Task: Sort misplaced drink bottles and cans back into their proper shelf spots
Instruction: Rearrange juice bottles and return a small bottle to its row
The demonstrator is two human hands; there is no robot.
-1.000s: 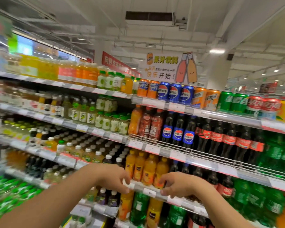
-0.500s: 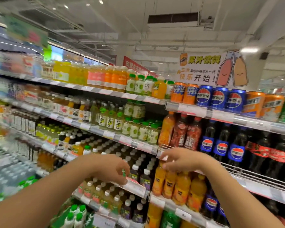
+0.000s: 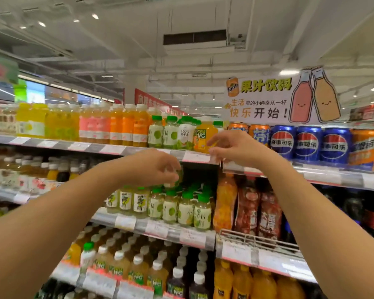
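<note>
My right hand point(image 3: 231, 147) is raised to the top shelf point(image 3: 108, 148). Its fingers are spread and loosely bent just in front of a yellow NFC juice bottle point(image 3: 202, 137), which stands among white green-capped bottles point(image 3: 171, 132); it grips nothing. Lower and to the left, my left hand point(image 3: 156, 167) hovers in front of the gap under that shelf, above green-capped lime drink bottles point(image 3: 186, 209). Its fingers curl downward, blurred by motion, and I see nothing held in them. Orange Fanta cans point(image 3: 258, 133) and blue Pepsi cans point(image 3: 307, 143) stand right of my right hand.
Rows of yellow, pink and orange juice bottles point(image 3: 117, 126) fill the top shelf to the left. Orange and red soft drink bottles point(image 3: 246, 206) sit behind a wire rail point(image 3: 257, 240) on the right. A juice sign point(image 3: 268, 98) stands above the cans.
Both hands have risen from the lower shelves to the top shelf level. My view has tilted upward and shifted left along the shelving.
</note>
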